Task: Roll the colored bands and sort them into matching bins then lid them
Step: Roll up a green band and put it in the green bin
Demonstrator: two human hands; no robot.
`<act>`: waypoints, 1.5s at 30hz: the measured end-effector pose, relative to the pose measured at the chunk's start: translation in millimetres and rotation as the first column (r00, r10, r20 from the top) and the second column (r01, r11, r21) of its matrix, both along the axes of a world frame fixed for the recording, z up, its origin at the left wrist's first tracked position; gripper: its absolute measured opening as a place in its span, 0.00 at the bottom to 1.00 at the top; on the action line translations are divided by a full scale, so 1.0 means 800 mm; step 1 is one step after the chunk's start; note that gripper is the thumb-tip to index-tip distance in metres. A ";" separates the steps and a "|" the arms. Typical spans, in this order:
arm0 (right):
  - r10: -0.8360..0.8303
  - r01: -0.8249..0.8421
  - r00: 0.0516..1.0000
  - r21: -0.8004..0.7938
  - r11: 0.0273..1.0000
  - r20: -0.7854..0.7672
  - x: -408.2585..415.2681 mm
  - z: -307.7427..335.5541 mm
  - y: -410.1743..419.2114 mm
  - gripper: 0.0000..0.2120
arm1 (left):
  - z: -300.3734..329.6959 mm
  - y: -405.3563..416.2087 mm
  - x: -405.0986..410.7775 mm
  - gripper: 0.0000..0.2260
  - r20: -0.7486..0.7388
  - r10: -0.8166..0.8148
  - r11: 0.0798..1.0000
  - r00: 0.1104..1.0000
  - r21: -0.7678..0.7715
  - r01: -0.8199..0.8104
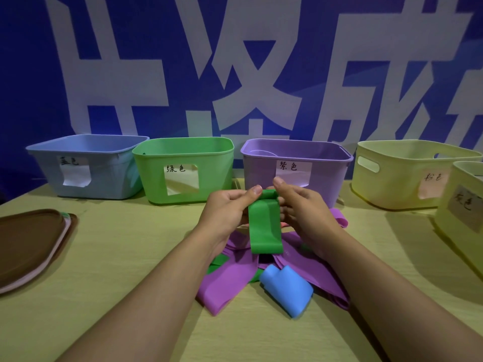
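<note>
Loose bands below the wrists: purple bands [230, 283] spread flat on the table [104, 309], number not separable; one blue band [287, 291], partly rolled, nearest the viewer; scraps of further green showing under the purple.
Left hand [224, 212]: curled, thumb on top, pinching the left end of the forming roll.
Right hand [300, 205]: curled likewise, thumb up, pinching the right end.
Green band [265, 226]: held between both hands above the pile; top edge turned into a small roll, tail hanging free toward the viewer.
Step in hand, judged: rolling, barely begun; best kept tight, both thumbs turning evenly, edges aligned so the roll does not cone.
Lids left of the left hand: one stack [31, 244], brown on top, pink beneath; count unclear.
Bins beyond the hands: five, all unlidded: blue bin [86, 176], green bin [156, 178] just past the left hand, purple bin [326, 173], two yellow bins [392, 184].
</note>
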State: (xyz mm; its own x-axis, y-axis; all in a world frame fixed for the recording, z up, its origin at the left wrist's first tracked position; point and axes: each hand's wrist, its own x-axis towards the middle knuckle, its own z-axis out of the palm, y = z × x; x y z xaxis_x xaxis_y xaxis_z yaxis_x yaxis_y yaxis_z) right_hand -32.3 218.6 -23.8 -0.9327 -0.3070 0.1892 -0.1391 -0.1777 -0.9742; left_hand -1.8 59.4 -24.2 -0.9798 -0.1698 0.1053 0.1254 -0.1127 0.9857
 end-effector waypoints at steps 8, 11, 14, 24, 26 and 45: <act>-0.124 0.115 0.989 0.109 0.987 0.079 0.001 0.000 0.003 0.29 | 0.003 0.002 0.001 0.06 -0.017 -0.037 0.998 0.999 0.052 0.038; -0.168 0.158 0.984 0.141 0.977 0.063 -0.001 0.000 0.004 0.31 | 0.002 0.002 0.003 0.07 -0.030 -0.066 0.997 0.997 0.046 0.067; -0.206 0.199 0.978 0.168 0.966 0.023 -0.002 -0.001 0.004 0.28 | 0.003 0.002 0.005 0.09 -0.033 -0.087 0.995 0.996 0.049 0.088; -0.206 0.218 0.975 0.191 0.957 -0.081 -0.010 -0.007 0.004 0.19 | 0.002 0.001 0.005 0.12 -0.058 -0.071 0.996 0.996 0.053 0.074; -0.167 0.177 0.983 0.171 0.969 -0.072 -0.010 -0.007 0.006 0.17 | 0.003 0.000 0.005 0.12 -0.060 -0.083 0.994 0.995 0.069 0.087; -0.042 0.042 0.999 0.027 0.999 -0.012 -0.001 -0.003 -0.001 0.08 | -0.003 0.001 -0.001 0.13 -0.006 -0.016 0.999 1.000 0.046 0.016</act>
State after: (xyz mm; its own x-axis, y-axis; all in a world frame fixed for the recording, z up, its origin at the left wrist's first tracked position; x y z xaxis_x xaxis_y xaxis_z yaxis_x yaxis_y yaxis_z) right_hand -32.9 218.1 -25.9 -0.9427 -0.2731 0.1918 -0.1568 -0.1450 -0.9769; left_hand -2.8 60.4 -26.5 -0.9819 -0.1585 0.1037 0.1291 -0.1595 0.9787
